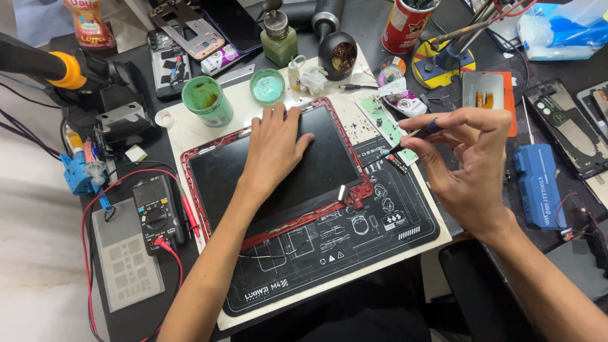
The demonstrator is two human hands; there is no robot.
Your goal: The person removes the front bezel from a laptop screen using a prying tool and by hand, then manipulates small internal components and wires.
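Note:
A tablet (pixel 316 171) with a dark screen and a red frame lies on a black and white work mat (pixel 380 234). My left hand (pixel 273 142) rests flat on the screen's upper part, fingers spread toward the top edge. My right hand (pixel 465 158) hovers to the right of the tablet and pinches a slim dark pointed tool (pixel 415 135). The tool's tip touches a small circuit piece (pixel 399 163) lying on the mat beside the tablet's right edge.
A multimeter (pixel 155 215) with red leads lies left of the mat. A green cup (pixel 208 100), a small green-lidded jar (pixel 266 85) and a bottle (pixel 278 39) stand behind the tablet. A blue box (pixel 535 183), opened phones (pixel 567 126) and a soldering stand (pixel 443 57) crowd the right.

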